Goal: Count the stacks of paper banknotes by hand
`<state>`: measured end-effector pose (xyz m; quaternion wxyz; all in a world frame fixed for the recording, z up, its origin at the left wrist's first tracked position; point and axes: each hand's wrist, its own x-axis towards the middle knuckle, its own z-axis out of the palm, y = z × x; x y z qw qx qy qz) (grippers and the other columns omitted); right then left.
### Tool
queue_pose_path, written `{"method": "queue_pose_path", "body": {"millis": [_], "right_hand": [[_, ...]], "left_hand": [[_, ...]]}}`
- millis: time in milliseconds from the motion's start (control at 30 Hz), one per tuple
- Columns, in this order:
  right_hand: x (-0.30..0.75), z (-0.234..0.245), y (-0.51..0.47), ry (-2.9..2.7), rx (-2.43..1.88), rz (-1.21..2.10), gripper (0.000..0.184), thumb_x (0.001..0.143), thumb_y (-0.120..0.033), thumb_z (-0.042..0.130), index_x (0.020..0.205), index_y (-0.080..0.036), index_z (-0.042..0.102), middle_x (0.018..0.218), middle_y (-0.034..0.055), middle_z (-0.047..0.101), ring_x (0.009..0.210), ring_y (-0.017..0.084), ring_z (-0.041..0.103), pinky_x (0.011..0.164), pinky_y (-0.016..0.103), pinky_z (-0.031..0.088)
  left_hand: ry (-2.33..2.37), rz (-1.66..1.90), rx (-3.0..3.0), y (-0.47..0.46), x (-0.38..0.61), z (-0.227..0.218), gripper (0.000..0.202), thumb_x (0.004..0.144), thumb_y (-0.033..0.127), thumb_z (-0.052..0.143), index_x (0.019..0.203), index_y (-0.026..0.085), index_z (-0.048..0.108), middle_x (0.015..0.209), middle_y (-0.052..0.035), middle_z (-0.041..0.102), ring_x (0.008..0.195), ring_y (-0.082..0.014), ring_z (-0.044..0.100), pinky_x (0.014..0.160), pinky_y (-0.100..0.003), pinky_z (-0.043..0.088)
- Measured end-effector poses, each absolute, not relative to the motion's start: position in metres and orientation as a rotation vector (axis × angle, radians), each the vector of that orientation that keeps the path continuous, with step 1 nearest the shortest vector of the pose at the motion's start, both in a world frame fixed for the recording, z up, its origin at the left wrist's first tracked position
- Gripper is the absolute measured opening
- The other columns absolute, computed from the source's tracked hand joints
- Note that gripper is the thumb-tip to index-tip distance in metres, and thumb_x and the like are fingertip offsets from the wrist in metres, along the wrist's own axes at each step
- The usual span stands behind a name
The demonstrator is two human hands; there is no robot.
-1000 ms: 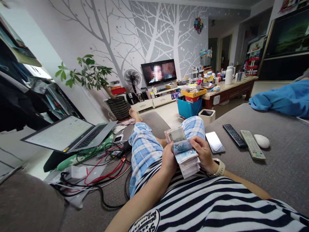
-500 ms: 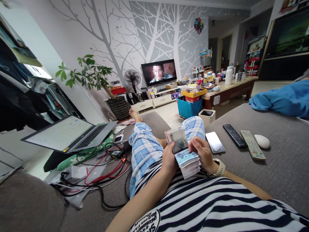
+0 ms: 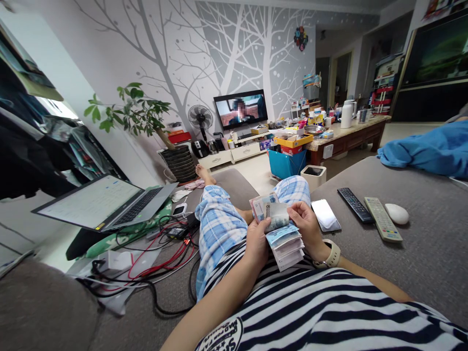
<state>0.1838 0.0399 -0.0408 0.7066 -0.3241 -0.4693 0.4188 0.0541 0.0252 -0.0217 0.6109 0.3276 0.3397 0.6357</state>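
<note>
Both hands are clamped on one wad of banknotes over the lap. The left hand grips its 9 o'clock edge. The right hand pinches the upper notes, bent up toward 12 o'clock. A phone lies on the sofa near the right hand, at 2 o'clock. Beyond it lie a black remote, a grey remote and a mouse. An open laptop sits at 9 o'clock. A television stands far off at 12 o'clock.

laptop | phone | two remotes | mouse | TV | plant
</note>
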Motion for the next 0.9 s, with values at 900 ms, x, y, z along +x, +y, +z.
{"method": "queue_pose_path", "body": {"millis": [900], "right_hand": [[0.184, -0.033, 0.026, -1.190, -0.614, 0.952, 0.031, 0.084, -0.042, 0.064, 0.065, -0.021, 0.053, 0.060, -0.0038, 0.044, 0.057, 0.013, 0.037, 0.053, 0.027, 0.032]], "left_hand": [[0.879, 1.496, 0.846, 0.035, 0.050, -0.030, 0.029, 0.068, 0.039, 0.071, 0.080, 0.012, 0.071, 0.077, -0.0064, 0.072, 0.073, -0.0207, 0.064, 0.071, -0.031, 0.049]]}}
